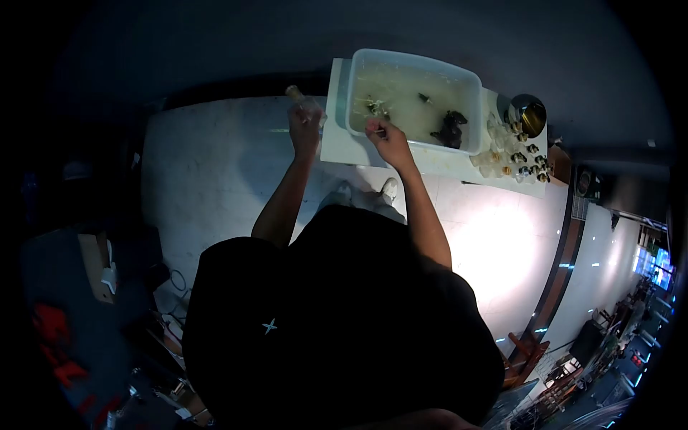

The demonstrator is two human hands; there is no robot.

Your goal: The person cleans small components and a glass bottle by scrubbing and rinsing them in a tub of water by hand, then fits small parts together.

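Out to the left of the tub, my left hand (pixel 304 130) is closed round a clear, glass-like bottle (pixel 308 107), its tan end pointing up and left. My right hand (pixel 390 143) is at the near rim of a translucent plastic tub (pixel 412 145), with the fingers pinched together. What they hold, if anything, is too small to make out. Cloudy liquid fills much of the tub. In it are a dark lumpy object (pixel 451 129), a small dark piece (pixel 424 97) and a cluster of small dark and light bits (pixel 378 107) near my right fingers.
The tub stands on a white table (pixel 430 159). To its right are several clear bottles (pixel 494 161) with gold and dark tops, beside a dark, shiny round vessel (pixel 529 115). My shoes (pixel 388 188) are on the pale floor below. A wooden chair-like frame (pixel 525 358) stands at lower right.
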